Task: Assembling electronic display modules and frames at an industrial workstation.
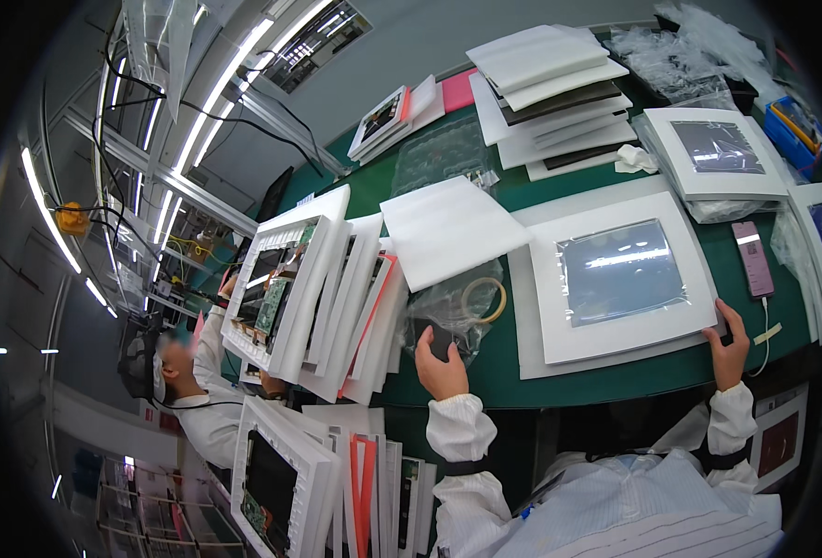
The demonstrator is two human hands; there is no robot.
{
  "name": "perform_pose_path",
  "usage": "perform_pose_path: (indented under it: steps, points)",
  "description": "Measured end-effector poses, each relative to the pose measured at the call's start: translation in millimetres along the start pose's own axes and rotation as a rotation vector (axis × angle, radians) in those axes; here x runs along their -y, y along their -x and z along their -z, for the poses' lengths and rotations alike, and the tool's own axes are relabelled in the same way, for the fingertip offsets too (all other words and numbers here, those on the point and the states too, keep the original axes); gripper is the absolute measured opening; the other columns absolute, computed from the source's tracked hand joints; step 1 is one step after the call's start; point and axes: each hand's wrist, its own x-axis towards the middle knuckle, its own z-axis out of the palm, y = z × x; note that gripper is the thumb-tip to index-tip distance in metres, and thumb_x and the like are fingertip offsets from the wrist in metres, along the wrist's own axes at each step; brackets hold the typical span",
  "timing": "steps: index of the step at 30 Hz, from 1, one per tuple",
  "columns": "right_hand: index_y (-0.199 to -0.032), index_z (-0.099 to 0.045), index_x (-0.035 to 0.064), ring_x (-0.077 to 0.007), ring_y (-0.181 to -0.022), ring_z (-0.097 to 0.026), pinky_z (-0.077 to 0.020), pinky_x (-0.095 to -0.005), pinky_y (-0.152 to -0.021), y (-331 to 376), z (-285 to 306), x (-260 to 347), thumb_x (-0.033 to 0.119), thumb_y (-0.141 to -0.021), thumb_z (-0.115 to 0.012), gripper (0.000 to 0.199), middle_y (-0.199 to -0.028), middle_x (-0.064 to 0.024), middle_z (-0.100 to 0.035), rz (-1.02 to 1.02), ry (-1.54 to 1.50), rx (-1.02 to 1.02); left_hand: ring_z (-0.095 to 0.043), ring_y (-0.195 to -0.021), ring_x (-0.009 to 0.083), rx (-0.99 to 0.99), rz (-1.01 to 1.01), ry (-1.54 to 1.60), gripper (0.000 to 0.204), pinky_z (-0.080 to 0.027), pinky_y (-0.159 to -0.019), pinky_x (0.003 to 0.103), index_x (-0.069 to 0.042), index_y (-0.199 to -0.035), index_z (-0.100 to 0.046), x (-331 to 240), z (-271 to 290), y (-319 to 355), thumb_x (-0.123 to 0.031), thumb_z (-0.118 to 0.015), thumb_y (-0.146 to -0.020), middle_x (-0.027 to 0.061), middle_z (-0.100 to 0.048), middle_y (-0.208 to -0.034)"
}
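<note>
A white-framed screen panel (629,346) lies on a white foam sheet (530,321) in front of me, clear film over its grey-blue screen. At its near right corner, my right hand (729,346) grips the edge, thumb and forefinger on either side of the corner. My left hand (442,372) is closed around a small dark flat block (441,340), left of the panel and just above the green table. Beyond that hand lie a crumpled clear plastic bag (434,305) and a roll of tape (499,299). A loose white foam sheet (453,228) partly covers the bag.
Opened white panels (276,298) stand stacked at the left, beside a co-worker (208,386). Foam sheets and panels (550,70) are piled at the back. Wrapped panels (662,139), a pink phone-like device (753,260) with a white cable, and a blue bin (790,139) sit right.
</note>
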Motion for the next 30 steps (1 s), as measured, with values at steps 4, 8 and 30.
perform_pose_path:
  steps: [4,8,30]
  points:
    - [-0.119,-0.056,0.0023,-0.0235,-0.109,-0.053,-0.0378,-0.0311,-0.095,0.5,-1.7,2.7,0.000,-0.073,-0.066,0.047,-0.118,-0.0103,-0.057,-0.003,0.000,0.003,-0.040,-0.120,0.0369,0.099,0.008,-0.438,0.071,-0.032,-0.101,0.043,-0.005,-0.129,-0.040,47.2,-4.4,-19.8,-0.019,-0.075,-0.069,0.0221,-0.046,-0.126]
    - [-0.118,-0.057,0.0015,-0.0251,-0.107,-0.054,-0.0392,-0.0326,-0.094,0.4,-0.5,4.3,0.003,-0.073,-0.068,0.046,-0.115,-0.0114,-0.059,-0.027,-0.007,-0.016,-0.040,-0.116,0.0401,0.099,0.056,-0.522,0.079,-0.031,-0.101,0.045,-0.008,-0.131,-0.036,46.2,-9.8,-25.6,-0.027,-0.077,-0.066,0.0243,-0.046,-0.122]
    - [-0.099,-0.061,-0.0010,-0.0219,-0.094,-0.059,-0.0438,-0.0307,-0.085,11.3,6.8,70.3,0.001,-0.080,-0.062,0.020,-0.101,-0.0131,-0.062,0.196,-0.418,0.084,-0.044,-0.118,0.0346,0.470,0.573,1.405,0.087,-0.039,-0.097,0.047,-0.008,-0.139,-0.028,-74.1,41.6,77.3,-0.037,-0.071,-0.069,0.0209,-0.036,-0.136]
